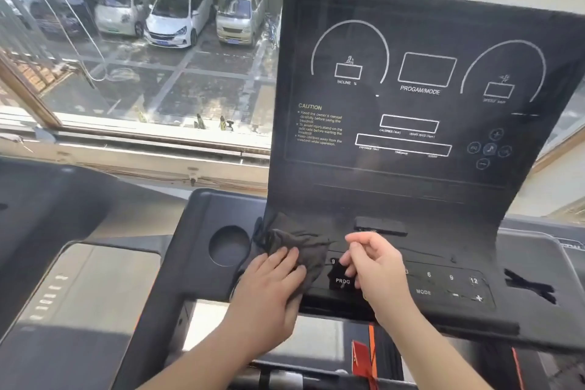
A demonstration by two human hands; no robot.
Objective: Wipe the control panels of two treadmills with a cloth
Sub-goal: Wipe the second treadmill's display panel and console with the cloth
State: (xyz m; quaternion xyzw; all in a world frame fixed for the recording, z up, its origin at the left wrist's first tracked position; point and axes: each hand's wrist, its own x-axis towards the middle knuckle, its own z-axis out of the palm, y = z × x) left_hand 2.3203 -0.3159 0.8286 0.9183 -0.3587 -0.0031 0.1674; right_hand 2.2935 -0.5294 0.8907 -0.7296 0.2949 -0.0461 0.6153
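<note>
Cloth: a dark cloth lay crumpled on the left end of the lower control panel, just right of the round cup holder; its right edge lay near the PROG key
Left hand: the left hand lay flat on the cloth; fingers straight and close together, pressing it onto the panel; gripping nothing
Right hand: the right hand hovered over the PROG key; fingers curled downward, thumb near the fingertips; whether it pinched anything could not be told
Screen: the upright screen stood behind the panel; dark, with white dials and a CAUTION text
Left edge: part of a second treadmill
Window: parked cars beyond the glass
</note>
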